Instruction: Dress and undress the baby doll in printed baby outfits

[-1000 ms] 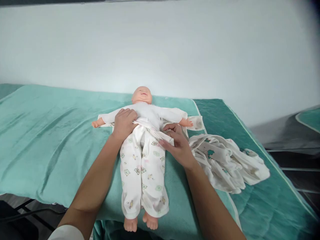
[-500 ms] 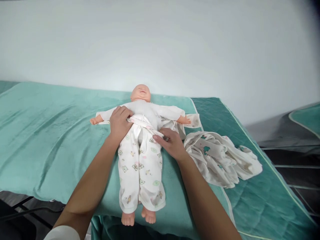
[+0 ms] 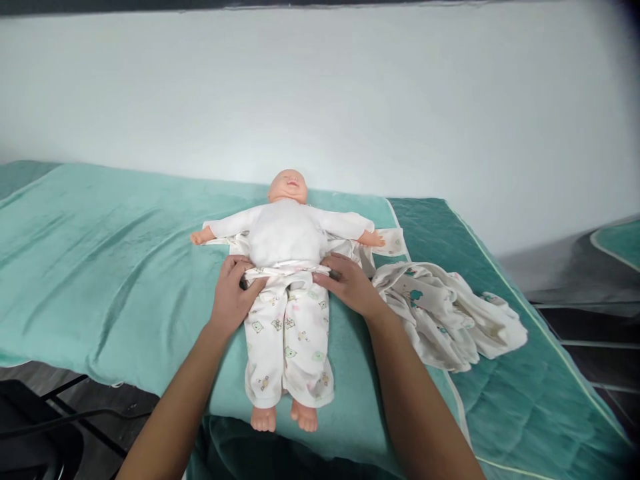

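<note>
A baby doll (image 3: 287,233) lies on its back with its arms spread, dressed in a white long-sleeved top. White patterned pants (image 3: 287,340) cover its legs, and its bare feet stick out at the hems. My left hand (image 3: 234,293) pinches the waistband at the doll's hip on the left. On the opposite side my right hand (image 3: 347,283) grips the waistband between thumb and fingers. The waistband runs folded across the lower belly between both hands. Beneath the doll's arms, a patterned garment (image 3: 390,241) is spread open, partly hidden by the body.
A crumpled white printed cloth (image 3: 445,317) lies to the right of the doll. Under everything is a light green blanket (image 3: 125,267) over a darker quilted cover (image 3: 540,380). A white wall (image 3: 320,93) rises behind. A black chair-like object (image 3: 40,433) stands at lower left.
My left hand has moved down from the doll's belly to its hip. The waistband, raised on the left before, now lies lower and more level, baring more of the white top.
</note>
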`<act>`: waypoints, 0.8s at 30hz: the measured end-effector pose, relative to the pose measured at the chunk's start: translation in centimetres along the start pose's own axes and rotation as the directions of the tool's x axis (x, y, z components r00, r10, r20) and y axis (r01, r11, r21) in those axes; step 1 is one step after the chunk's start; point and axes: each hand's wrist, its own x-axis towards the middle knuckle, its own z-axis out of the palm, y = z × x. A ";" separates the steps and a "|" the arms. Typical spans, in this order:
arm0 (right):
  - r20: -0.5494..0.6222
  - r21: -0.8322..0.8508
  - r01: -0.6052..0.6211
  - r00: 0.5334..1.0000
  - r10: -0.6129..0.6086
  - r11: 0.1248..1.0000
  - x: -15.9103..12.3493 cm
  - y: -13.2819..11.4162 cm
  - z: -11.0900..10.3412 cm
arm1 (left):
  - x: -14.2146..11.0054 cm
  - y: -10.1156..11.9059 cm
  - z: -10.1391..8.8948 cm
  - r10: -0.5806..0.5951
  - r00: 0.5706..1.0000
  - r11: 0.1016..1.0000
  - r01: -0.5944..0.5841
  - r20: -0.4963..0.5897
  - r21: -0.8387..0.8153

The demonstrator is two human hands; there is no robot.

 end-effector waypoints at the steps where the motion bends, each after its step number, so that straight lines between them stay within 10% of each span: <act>1: 0.026 0.001 -0.018 0.999 0.018 1.000 -0.2 -0.2 -0.2 | 0.1 0.0 0.1 -0.047 0.999 0.999 0.047 0.015 -0.022; 11: 0.277 0.225 -0.170 0.955 0.104 0.960 -0.9 -1.8 -0.8 | 0.5 -0.3 0.6 -0.163 0.987 0.984 0.163 0.012 -0.073; 24: -0.068 0.285 -0.289 0.945 0.320 0.914 0.4 0.0 1.1 | 6.7 0.6 2.9 0.047 0.993 0.997 -0.054 -0.110 -0.060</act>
